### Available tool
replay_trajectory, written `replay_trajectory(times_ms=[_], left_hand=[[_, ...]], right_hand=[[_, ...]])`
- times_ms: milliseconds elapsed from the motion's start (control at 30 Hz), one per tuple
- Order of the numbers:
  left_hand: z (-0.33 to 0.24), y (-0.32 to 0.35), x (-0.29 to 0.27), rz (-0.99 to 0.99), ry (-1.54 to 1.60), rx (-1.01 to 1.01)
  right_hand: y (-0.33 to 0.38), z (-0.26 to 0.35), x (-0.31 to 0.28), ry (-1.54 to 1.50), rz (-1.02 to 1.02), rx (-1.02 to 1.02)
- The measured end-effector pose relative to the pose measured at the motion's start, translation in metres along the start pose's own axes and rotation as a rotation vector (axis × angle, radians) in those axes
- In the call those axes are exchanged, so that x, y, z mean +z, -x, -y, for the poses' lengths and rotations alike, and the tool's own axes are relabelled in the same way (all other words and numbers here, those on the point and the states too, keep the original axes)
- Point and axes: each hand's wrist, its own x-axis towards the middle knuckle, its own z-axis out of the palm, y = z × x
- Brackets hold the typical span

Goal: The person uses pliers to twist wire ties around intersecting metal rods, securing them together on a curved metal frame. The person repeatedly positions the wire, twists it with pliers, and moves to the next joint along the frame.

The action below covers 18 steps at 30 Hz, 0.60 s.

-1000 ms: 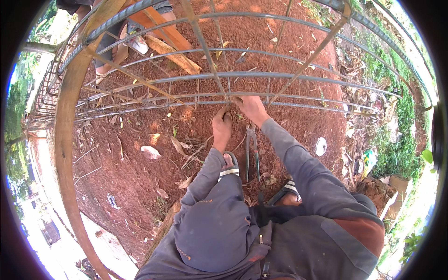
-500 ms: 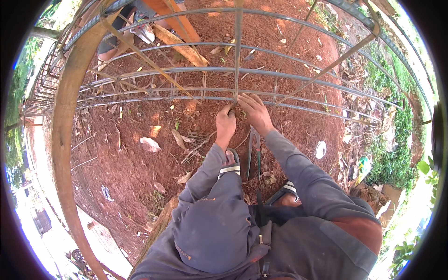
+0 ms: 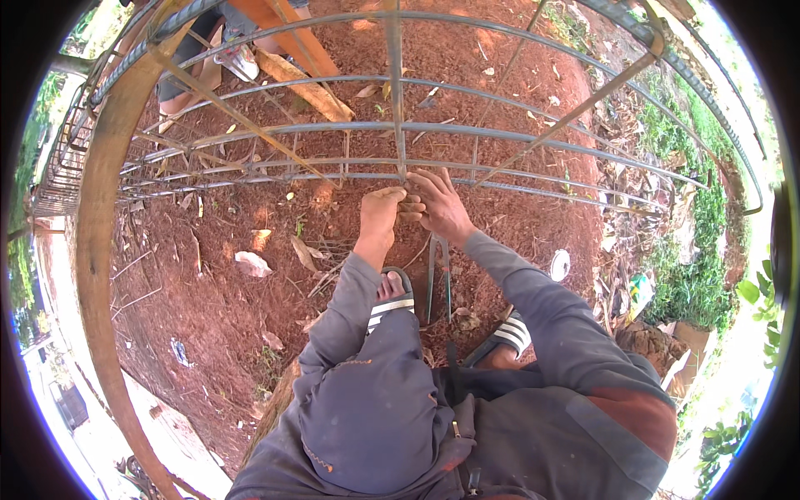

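A cage of steel reinforcing bars (image 3: 508, 140) spans the view ahead of me. At the low point where an upright bar (image 3: 397, 92) meets the lowest lengthwise bar, both my hands work close together. My left hand (image 3: 380, 218) is closed, thumb and fingertips pinched just below the joint. My right hand (image 3: 443, 207) reaches in from the other side, fingers bent and tips close to the left fingertips. What they pinch is too small and covered to make out. Below my right hand, between my feet, lies a two-handled tool like pincers (image 3: 430, 287), with greenish handles.
A wooden pole (image 3: 98, 242) rises at the left, by the cage. Another person's leg and shoe (image 3: 240, 60) show at the far left, beside a timber piece (image 3: 304, 87). Leaves and twigs litter the red soil. My sandalled feet (image 3: 392, 300) stand close below. A white round object (image 3: 560, 265) lies right.
My hands have drawn closer together, the right fingers curling down toward the left fingertips just below the joint. The whole view has shifted slightly, so the cage appears further left.
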Motion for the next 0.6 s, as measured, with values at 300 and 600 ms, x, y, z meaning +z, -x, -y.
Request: replay_trajectory(times_ms=[300,600], left_hand=[[-0.027,0.002,0.010,0.095,-0.413,0.019],[-0.062,0.036,0.016,0.177,-1.182,0.135]], right_hand=[[-0.020,-0.005,-0.013,-0.187,-0.077,0.109],[-0.022,-0.017,-0.026,-0.278,-0.033,0.049]])
